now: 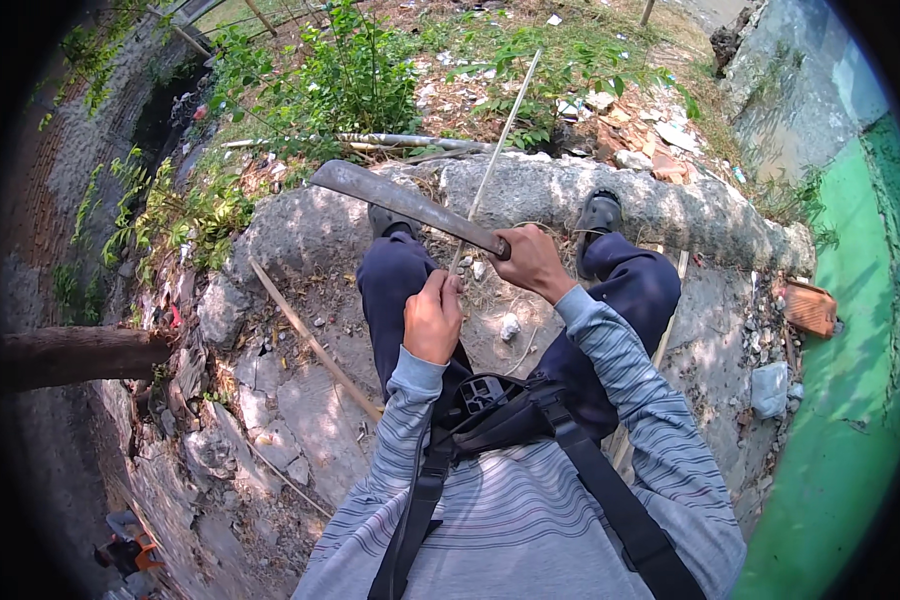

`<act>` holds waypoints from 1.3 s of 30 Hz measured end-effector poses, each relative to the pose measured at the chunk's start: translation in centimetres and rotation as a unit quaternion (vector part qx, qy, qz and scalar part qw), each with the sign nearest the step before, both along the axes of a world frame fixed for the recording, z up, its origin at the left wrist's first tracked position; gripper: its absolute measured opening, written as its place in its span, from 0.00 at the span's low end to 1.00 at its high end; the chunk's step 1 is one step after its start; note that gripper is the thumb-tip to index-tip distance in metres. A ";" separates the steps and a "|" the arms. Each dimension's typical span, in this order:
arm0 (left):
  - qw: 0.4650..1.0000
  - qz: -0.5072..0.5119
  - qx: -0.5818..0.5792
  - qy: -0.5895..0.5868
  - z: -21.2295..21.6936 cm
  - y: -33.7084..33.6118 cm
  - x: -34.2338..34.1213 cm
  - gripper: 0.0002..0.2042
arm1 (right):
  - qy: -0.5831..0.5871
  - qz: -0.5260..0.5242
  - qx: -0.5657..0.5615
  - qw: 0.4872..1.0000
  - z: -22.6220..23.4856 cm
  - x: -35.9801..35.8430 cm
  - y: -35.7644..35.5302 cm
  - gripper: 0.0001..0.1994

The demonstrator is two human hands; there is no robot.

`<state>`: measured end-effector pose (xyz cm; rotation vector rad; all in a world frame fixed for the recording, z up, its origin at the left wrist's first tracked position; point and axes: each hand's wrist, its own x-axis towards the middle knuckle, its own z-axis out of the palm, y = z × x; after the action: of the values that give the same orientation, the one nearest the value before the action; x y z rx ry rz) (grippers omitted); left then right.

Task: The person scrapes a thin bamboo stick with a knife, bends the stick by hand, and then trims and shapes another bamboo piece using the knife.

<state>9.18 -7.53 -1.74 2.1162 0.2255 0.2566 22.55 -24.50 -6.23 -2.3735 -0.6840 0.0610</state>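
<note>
My right hand (532, 262) is closed round the handle end of a machete (405, 207), its broad grey blade pointing away to the left. A thin pale stick (500, 140), perhaps a bamboo strip, slants up and away from my left hand (434, 316), whose fingers are closed on its near end. The blade crosses the stick just beyond my left hand, near the right hand; whether the two touch I cannot tell. Both hands are between my knees, above the ground.
A rough concrete ledge (630, 205) runs beyond my feet. One wooden strip (315, 343) lies at my left, another (670, 310) by my right leg. A tree trunk (90, 357) juts in from the left. On the right are a brick (810, 308) and a green wall (830, 430).
</note>
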 end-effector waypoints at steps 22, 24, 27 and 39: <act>1.000 -0.017 0.015 -0.003 -0.1 0.0 -0.2 0.06 | 0.002 0.008 0.033 0.999 -0.1 -0.4 -0.3 0.10; 1.000 -0.016 0.018 -0.010 -0.4 -0.1 -0.2 0.06 | 0.015 0.037 0.031 0.999 -0.1 -1.0 -0.1 0.09; 0.998 -0.007 0.001 -0.064 -0.4 -0.7 0.1 0.06 | -0.048 0.055 0.003 0.997 -0.1 -2.0 -0.2 0.08; 0.999 -0.026 0.042 -0.017 -0.6 -1.0 0.3 0.06 | -0.034 0.028 0.023 0.999 -0.3 -1.6 -0.2 0.12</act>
<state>9.45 -8.55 -2.33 2.1957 0.1422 0.2765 20.95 -24.73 -6.57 -2.3223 -0.7763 -0.0114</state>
